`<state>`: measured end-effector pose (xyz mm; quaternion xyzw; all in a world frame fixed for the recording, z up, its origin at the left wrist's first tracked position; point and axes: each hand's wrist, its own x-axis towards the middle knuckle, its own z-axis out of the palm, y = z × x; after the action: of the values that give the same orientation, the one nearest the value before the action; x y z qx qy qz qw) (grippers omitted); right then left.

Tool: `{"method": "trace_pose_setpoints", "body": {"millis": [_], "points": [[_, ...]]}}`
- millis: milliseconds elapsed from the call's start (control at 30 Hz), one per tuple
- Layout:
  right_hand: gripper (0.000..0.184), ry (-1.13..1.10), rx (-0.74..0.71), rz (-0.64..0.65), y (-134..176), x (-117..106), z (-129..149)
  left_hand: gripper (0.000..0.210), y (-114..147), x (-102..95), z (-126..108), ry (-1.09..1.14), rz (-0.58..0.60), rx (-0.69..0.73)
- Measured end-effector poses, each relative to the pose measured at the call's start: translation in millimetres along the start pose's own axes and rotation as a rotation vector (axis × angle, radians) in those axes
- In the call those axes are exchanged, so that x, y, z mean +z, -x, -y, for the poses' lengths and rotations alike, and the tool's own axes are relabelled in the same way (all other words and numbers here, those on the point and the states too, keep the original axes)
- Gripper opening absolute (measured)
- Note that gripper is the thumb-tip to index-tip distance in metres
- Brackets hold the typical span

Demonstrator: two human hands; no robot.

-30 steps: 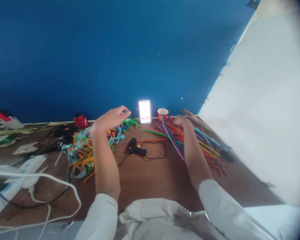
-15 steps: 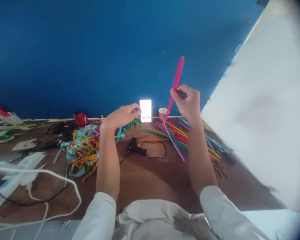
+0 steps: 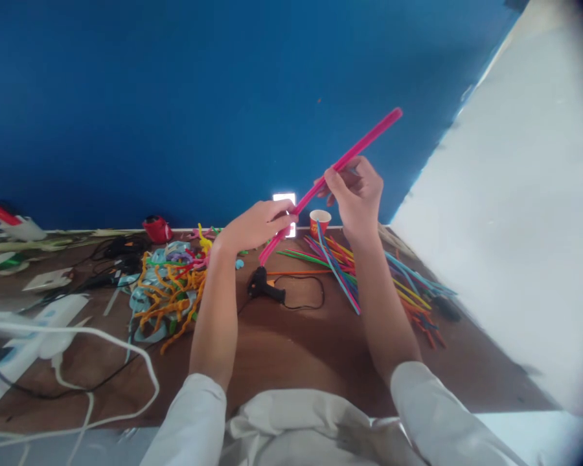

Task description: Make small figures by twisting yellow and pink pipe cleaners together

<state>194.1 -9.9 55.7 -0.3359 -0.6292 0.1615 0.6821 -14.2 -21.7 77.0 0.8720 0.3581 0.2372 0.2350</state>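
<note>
A bundle of pink pipe cleaners [image 3: 369,137] slants up to the right in front of me, above the table. My right hand [image 3: 357,194] pinches it near the middle between thumb and fingers. Lower down, my left hand [image 3: 260,223] closes its fingertips on the same bundle, whose lower end points toward a black glue gun [image 3: 265,286] on the table. Partly hidden behind my left fingers is a lit phone [image 3: 284,197] standing against the wall. Loose pipe cleaners in many colours [image 3: 337,272] lie beneath and beside my right forearm.
A red and white paper cup [image 3: 320,223] stands by the blue wall. Left of my left arm is a heap of twisted orange and blue pieces [image 3: 170,291]. A white power strip [image 3: 34,343] with looping cables lies at the left. A white wall [image 3: 510,226] borders the right.
The pink bundle has tilted from nearly upright to a rightward slant, its lower end swinging left. My left hand has moved right and taken hold of its lower part.
</note>
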Motion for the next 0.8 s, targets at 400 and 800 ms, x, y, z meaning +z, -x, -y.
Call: {"method": "trace_pose_setpoints", "body": {"millis": [400, 800], "points": [[0.033, -0.046, 0.1, 0.093, 3.8, 16.8, -6.0, 0.012, -3.9, 5.3, 0.6, -0.012, -0.034, -0.017], [0.035, -0.07, 0.078, 0.117, 4.1, 18.5, -1.3, 0.034, -9.5, 14.0, -8.9, 0.22, -0.372, -0.021]]}}
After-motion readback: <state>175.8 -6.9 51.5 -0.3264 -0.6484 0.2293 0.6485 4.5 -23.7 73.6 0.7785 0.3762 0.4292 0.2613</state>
